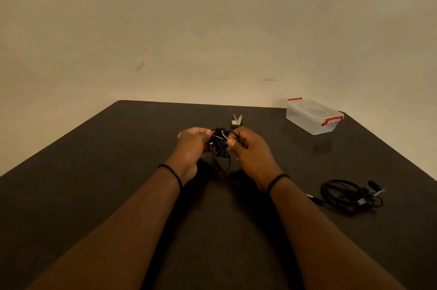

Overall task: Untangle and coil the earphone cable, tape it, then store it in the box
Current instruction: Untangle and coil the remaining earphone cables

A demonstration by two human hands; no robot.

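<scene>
Both hands pinching tangled black earphone cable point(221, 145) at frame centre: left hand point(191, 147) gripping its left side, right hand point(250, 151) gripping its right, loops hanging down between them above the dark table point(118, 171). Clear lidded box point(313, 116) with red clips sitting upper right. Scissors point(237, 121) lying just behind the hands. Second coiled black cable point(350, 195) lying at right.

My left hand point(192, 145) and right hand point(248, 147) pinch a tangled black earphone cable point(221, 145) above the dark table point(118, 171); scissors point(237, 121) beyond, lidded clear box point(313, 116) far right, another cable bundle point(350, 195) beside my right forearm.
</scene>
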